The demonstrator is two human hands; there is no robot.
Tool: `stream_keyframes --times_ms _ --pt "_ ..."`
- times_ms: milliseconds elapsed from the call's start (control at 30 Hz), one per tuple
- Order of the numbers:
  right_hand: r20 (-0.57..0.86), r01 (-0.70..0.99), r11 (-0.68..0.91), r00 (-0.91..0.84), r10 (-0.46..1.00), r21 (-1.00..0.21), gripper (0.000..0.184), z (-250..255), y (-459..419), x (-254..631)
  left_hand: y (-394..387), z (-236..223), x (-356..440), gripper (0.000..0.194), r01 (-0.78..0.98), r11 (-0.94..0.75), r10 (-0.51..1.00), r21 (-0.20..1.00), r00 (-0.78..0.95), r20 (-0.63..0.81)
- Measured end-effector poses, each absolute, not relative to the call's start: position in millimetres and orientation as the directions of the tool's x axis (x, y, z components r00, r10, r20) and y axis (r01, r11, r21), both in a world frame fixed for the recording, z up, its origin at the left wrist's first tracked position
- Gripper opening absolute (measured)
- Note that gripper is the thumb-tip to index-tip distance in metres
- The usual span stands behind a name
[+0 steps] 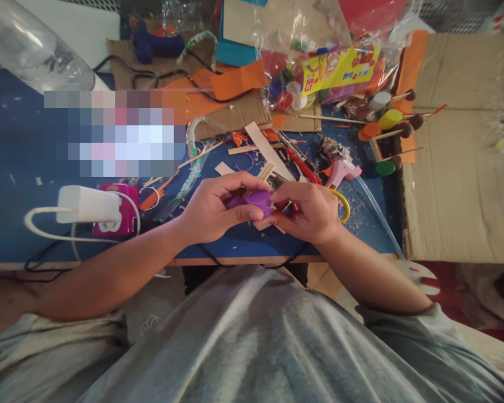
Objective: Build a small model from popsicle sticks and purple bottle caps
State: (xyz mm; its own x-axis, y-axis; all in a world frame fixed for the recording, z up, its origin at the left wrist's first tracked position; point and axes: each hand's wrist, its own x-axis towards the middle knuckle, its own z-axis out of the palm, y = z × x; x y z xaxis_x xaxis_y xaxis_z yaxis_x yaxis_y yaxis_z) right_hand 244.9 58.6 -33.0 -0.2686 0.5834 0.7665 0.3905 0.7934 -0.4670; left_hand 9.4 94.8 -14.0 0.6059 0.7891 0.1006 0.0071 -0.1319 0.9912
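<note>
My left hand (212, 207) is closed around a purple bottle cap (259, 200), with a second purple piece partly hidden under its fingers. A few thin wooden sticks (267, 170) stick out just behind the cap. At the cap's right edge, the thumb and fingertips of my right hand (313, 210) are pinched together against it; any small thing between them is hidden. A yellow loop handle (343, 206) shows beside my right hand. Just beyond lie a red cutter knife (301, 160) and a pink glue gun (343, 169).
Paper and wood scraps (269, 148) litter the blue table (21, 145). Behind them lies a clear bag (298, 61) of coloured caps. Cap-and-stick pieces (388, 126) stand right, beside cardboard (457, 157). Left are a white charger (84, 204) and a large plastic bottle (37, 47).
</note>
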Motion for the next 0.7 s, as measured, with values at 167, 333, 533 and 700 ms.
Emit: stream_keyframes --times_ms 167,333,533,700 --pt "0.774 0.419 0.795 -0.273 0.571 -0.439 0.038 -32.7 57.3 244.8 94.3 -13.2 9.1 0.065 0.022 -0.135 0.787 0.991 0.610 0.093" --pt "0.748 0.408 0.792 -0.309 0.588 -0.455 0.039 -35.4 58.4 244.7 94.4 -15.0 8.7 0.062 0.018 -0.133 0.780 0.991 0.619 0.094" --pt "0.762 0.344 0.823 -0.330 0.557 -0.453 0.037 -34.8 59.3 241.7 94.7 -10.3 8.6 0.059 0.015 -0.150 0.772 0.989 0.626 0.108" --pt "0.765 0.352 0.794 -0.256 0.591 -0.495 0.034 -37.2 58.3 241.3 94.7 -10.8 8.9 0.060 0.000 -0.156 0.789 0.988 0.602 0.124"
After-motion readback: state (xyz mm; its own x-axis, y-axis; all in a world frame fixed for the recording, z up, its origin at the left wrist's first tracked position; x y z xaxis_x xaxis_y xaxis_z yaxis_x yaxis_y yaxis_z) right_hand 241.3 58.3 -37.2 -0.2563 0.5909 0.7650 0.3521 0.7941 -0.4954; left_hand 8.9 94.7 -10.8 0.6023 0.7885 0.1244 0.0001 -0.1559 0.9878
